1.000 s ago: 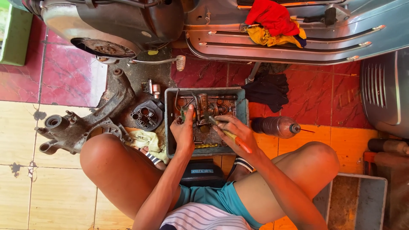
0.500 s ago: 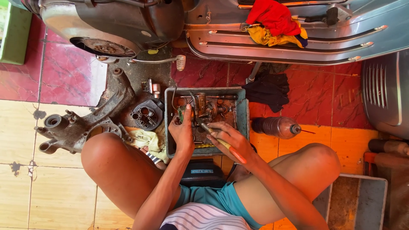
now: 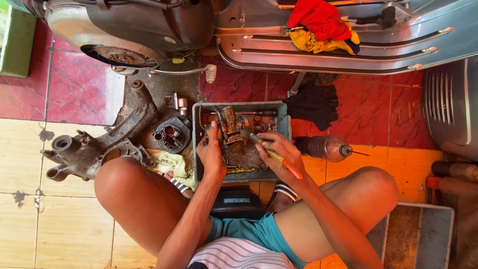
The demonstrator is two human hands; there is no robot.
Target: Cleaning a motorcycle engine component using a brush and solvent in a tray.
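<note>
The left hand [image 3: 211,152] has shifted to steady the greasy metal part [image 3: 230,124] in the grey tray [image 3: 285,119]; right hand [image 3: 279,149] fingers still pinch an orange-handled brush [image 3: 271,155], apparently scrubbing it.

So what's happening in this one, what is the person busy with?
A person sits on the tiled floor over a shallow grey tray of greasy metal parts. The left hand steadies a small metal engine part in the tray, while the right hand works a brush with a yellow and orange handle at it. A dirty engine casing lies to the left, a dark plastic bottle to the right, and a scooter body lies ahead.
</note>
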